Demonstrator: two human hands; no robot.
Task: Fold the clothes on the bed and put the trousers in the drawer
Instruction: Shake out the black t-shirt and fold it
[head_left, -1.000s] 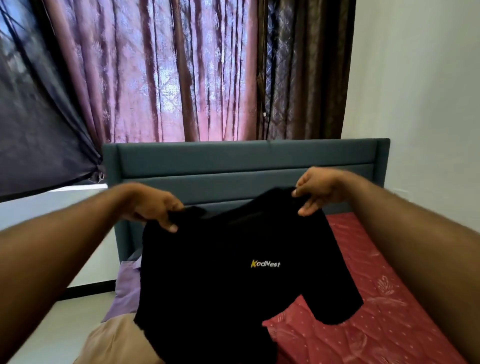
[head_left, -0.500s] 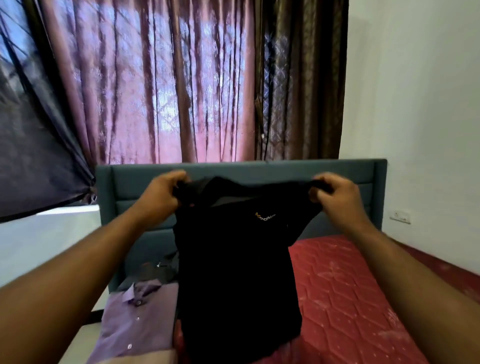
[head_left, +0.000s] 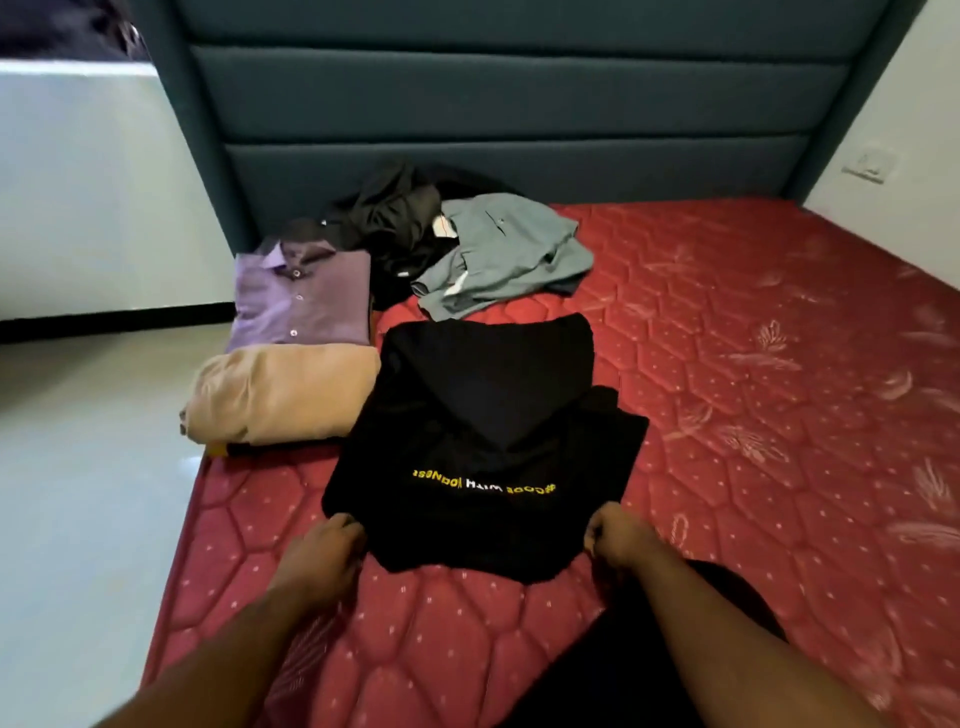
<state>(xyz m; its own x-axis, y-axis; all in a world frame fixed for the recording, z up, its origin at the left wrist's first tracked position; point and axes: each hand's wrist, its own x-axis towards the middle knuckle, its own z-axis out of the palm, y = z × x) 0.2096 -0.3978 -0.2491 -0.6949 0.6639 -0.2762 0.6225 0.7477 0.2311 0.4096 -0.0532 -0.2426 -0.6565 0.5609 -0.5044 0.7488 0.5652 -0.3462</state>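
Note:
A black T-shirt (head_left: 483, 447) with yellow and white lettering lies flat on the red mattress (head_left: 753, 389), its back up and its near edge toward me. My left hand (head_left: 327, 551) grips its near left corner and my right hand (head_left: 618, 535) grips its near right corner. Left of it sits a folded beige garment (head_left: 283, 395), with a folded purple shirt (head_left: 304, 299) behind that. Farther back lie a rumpled grey-green garment (head_left: 504, 254) and a crumpled black garment (head_left: 395, 218).
A padded teal headboard (head_left: 519, 104) closes off the far end of the bed. The mattress's left edge drops to a pale floor (head_left: 78, 493). A white wall with a socket (head_left: 867, 166) stands at the right. A dark cloth (head_left: 649, 649) lies near my right forearm.
The black T-shirt, held up in the air by its shoulders before, now lies spread on the mattress. Both hands came down with it, and my view tilted down to the bed.

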